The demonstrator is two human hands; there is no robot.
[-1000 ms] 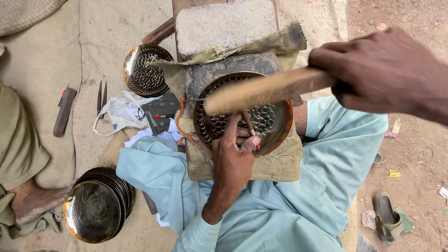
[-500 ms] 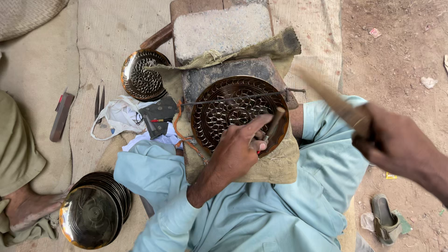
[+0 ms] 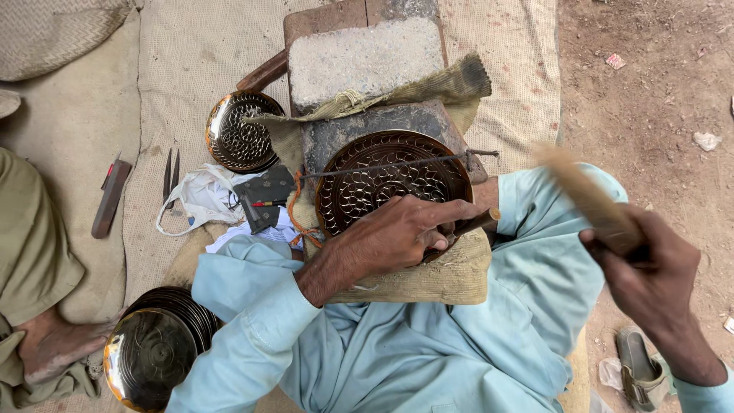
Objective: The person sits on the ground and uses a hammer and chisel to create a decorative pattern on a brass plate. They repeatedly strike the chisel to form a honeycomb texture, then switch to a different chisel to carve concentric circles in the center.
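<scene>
While my left hand [image 3: 394, 233] pinched the small wooden-handled punch [image 3: 468, 226] against the near right rim of the patterned brass plate [image 3: 391, 183], the plate lay flat on the dark block [image 3: 375, 126] at the near edge of the padded work stand, with a thin wire [image 3: 397, 164] stretched across its face. My right hand [image 3: 650, 268] was clenched round the handle of a wooden mallet [image 3: 585, 195], raised off to the right and blurred with motion, well apart from the punch. I judged that a blow landing off the punch's end could catch my left fingers, since they sat just beside its tip, or skid the point across the pierced pattern and scar it; the plate, resting loose under the wire, might also shift. Beyond the block, a pale stone slab [image 3: 363, 57] sat at the far edge on a fold of coarse cloth [image 3: 428, 88]. Another pierced dish [image 3: 241, 134] lay at the stand's left on the woven mat [image 3: 191, 61], near a white cloth [image 3: 199, 195], tweezers [image 3: 170, 176] and a file [image 3: 111, 197]. A stack of plain brass plates [image 3: 157, 348] stood by my left knee, beside another person's bare foot [image 3: 57, 344].
</scene>
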